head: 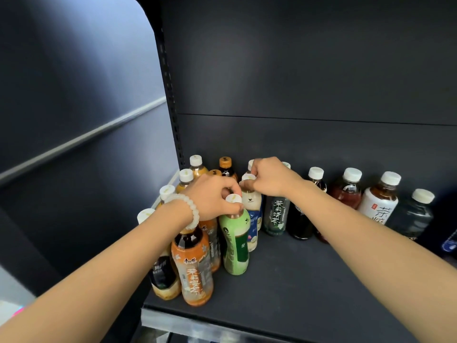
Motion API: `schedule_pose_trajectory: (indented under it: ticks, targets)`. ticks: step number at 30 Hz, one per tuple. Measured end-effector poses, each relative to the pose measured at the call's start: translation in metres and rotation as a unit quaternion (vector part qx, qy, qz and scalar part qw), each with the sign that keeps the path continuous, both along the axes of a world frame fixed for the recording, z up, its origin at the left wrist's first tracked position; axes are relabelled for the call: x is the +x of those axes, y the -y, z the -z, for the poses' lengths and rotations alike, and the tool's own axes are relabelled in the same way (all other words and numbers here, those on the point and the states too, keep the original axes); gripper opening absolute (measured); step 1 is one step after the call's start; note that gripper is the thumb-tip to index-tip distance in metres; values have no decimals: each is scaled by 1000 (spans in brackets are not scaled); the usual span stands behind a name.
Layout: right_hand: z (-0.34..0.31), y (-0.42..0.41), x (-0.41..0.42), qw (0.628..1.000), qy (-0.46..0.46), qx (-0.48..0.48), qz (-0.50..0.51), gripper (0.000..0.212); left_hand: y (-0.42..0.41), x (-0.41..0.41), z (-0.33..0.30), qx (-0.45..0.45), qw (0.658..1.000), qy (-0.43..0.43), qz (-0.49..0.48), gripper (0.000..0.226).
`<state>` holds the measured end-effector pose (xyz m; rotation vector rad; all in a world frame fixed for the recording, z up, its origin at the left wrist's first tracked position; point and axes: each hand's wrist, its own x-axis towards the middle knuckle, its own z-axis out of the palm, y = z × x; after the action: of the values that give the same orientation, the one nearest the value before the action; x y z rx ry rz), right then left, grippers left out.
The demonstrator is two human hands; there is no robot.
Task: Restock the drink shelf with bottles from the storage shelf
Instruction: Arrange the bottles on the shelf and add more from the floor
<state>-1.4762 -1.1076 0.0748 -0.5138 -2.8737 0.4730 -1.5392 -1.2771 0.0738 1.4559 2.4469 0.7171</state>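
Head view: left hand (212, 194) pinches the cap of a green bottle (236, 241); right hand (269, 178) pinches a white bottle (252, 206) cap just behind. Both stand near the shelf (309, 280) left edge. Left corner stocked; front right bare, restocking seems partway.

Green-label bottle (276, 214): "茉莉清茶"; white-label bottle (378, 206): "茶".
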Motion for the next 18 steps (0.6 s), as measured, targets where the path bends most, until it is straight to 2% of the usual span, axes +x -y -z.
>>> schedule_pose_trajectory:
  ticks: [7,10,14,18]
  targets:
    - [4,-2,5,999,-11,-23,20,35,-2,-3,0,9,1000,26,14,15]
    - [5,-4,3,999,11,-39,5,38,-1,-4,1,-29,999,-18,-16,25]
    - [7,-5,3,999,15,-31,-6,32,-6,0,-3,-91,988,-118,-47,38]
    - [9,-5,3,999,12,-29,-9,29,-6,0,-7,-87,992,-88,-23,29]
